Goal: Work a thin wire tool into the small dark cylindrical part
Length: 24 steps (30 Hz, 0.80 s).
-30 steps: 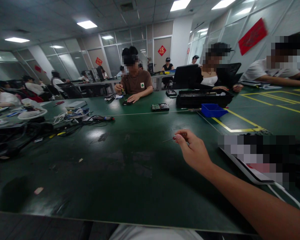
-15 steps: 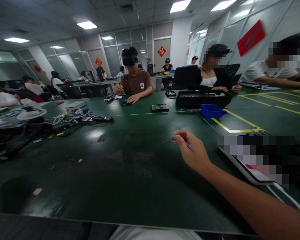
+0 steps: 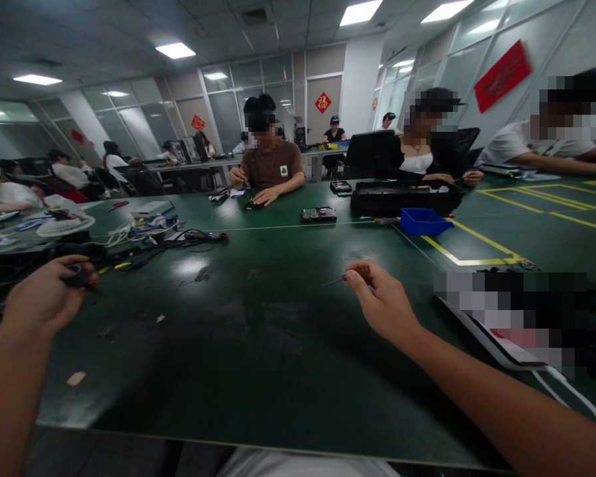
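A slim screwdriver [image 3: 332, 282] with a reddish-brown handle and a thin metal shaft is in the right hand [image 3: 387, 301], above the green, glossy tabletop [image 3: 213, 391]. The fingers and thumb close around its handle, and the shaft points toward the left side of the view, tilted slightly down. The left hand [image 3: 37, 298] curls around a small black object [image 3: 75, 275], mostly hidden by the fingers, close to a tangle of black cables [image 3: 144, 250] along the left part of the tabletop. Between the hands and nearer the wearer, a pale, flat scrap [image 3: 76, 378] and a smaller yellowish scrap [image 3: 160, 318] lie on the green surface. Beyond the right hand are an open-topped blue plastic bin [image 3: 424, 222] and, just behind it, a long black tray [image 3: 407, 197]. A black-edged device with a green circuit board [image 3: 318, 214] lies to the left of the bin. At the right, a flat, white-edged item [image 3: 491, 334], partly pixelated, lies near a white cable [image 3: 579, 394], and yellow tape lines [image 3: 484, 260] mark the surface behind it. Across the tabletop, a person in a brown T-shirt [image 3: 273, 162] bends over a small dark piece [image 3: 253, 205], holding a thin tool.
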Tool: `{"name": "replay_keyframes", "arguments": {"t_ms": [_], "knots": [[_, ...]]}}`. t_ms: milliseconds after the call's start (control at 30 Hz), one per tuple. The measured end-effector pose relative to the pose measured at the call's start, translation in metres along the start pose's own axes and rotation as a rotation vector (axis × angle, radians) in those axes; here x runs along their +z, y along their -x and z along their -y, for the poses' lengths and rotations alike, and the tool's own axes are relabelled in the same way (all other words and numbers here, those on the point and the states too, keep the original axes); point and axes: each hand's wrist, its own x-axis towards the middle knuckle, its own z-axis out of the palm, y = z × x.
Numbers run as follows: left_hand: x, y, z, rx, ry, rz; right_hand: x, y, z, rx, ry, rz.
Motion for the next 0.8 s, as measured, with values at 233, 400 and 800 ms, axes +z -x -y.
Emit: {"name": "replay_keyframes", "arguments": {"t_ms": [233, 400, 800], "knots": [[0.089, 0.059, 0.009, 0.037, 0.019, 0.611, 0.000, 0.001, -0.001, 0.005, -0.002, 0.038], [0.150, 0.117, 0.011, 0.125, -0.055, 0.921, -0.001, 0.001, 0.004, -0.007, 0.041, 0.047], [0.215, 0.207, 0.034, 0.511, -0.249, 1.232, -0.001, 0.003, 0.010, -0.053, 0.062, 0.052]]}}
